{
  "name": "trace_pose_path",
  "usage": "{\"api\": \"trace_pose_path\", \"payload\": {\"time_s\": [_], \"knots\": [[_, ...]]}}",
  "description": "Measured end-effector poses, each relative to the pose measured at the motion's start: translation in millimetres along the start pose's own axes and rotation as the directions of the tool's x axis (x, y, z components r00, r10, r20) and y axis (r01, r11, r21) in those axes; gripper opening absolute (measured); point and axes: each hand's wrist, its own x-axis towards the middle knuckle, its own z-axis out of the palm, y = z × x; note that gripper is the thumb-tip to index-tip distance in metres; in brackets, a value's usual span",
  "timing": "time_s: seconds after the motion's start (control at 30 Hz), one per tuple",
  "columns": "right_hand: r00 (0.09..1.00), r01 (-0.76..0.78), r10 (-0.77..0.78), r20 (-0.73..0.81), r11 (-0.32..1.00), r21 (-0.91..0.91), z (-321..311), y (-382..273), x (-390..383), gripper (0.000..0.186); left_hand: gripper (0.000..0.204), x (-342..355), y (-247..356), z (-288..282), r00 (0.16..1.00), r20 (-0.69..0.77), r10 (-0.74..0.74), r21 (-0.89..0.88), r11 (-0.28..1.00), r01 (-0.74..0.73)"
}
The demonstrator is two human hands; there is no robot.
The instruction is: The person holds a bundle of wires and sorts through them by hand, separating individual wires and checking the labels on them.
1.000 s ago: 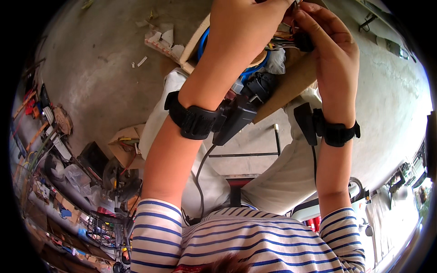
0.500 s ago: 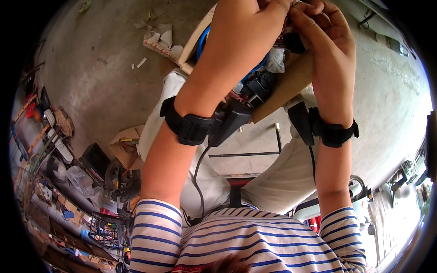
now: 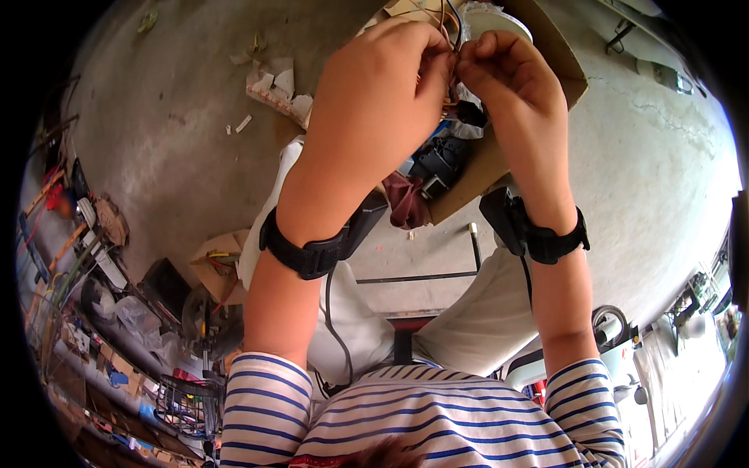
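Note:
Both my hands meet above an open cardboard box (image 3: 563, 61), pinching thin wires (image 3: 452, 17) between the fingertips. My left hand (image 3: 382, 90) is closed on the bundle with its back toward me. From the right, my right hand (image 3: 519, 90) grips the same spot with thumb and forefinger, its other fingers curled. Strands of brown, black and blue rise past the fingertips. Below them hangs a black plug-like piece (image 3: 470, 114), which seems to be joined to the wires. The exact pinching point is partly hidden by my fingers.
Inside the box are black devices (image 3: 443, 162), a maroon cloth (image 3: 407, 201) draped over the near edge, and a white round object (image 3: 501, 22). Torn cardboard (image 3: 275, 87) lies on the concrete floor. Clutter and a wire basket (image 3: 183, 402) line the left.
Both hands have come down toward me, the right one also leftward. The wires and the box's far right corner now show, and more of the maroon cloth is visible.

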Motion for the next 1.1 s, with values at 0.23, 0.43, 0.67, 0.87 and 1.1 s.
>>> {"api": "trace_pose_path", "payload": {"time_s": [0.23,0.43,0.67,0.87,1.1], "knots": [[0.996,0.073,-0.064,-0.056,0.983,0.167,7,-1,-4,0.012,0.016,4,12,-5,0.995,0.014,-0.101,-0.098,0.990,0.102],[0.995,-0.011,0.053,-0.080,0.894,0.447,9,-1,-1,0.011,0.018,4,8,-6,0.992,-0.016,-0.127,-0.056,0.990,0.126],[0.899,-0.378,0.371,0.232,0.391,0.839,0,5,3,0.003,0.016,8,12,-5,0.978,-0.062,-0.201,-0.046,0.979,0.198],[0.904,-0.409,0.327,0.275,0.475,0.779,6,8,4,0.013,0.011,9,15,-5,0.957,0.047,-0.288,0.020,0.958,0.287],[0.917,-0.291,0.330,0.224,0.170,0.941,-7,2,4,0.021,0.007,11,8,-2,0.917,0.045,-0.397,-0.426,0.822,0.377]]}}
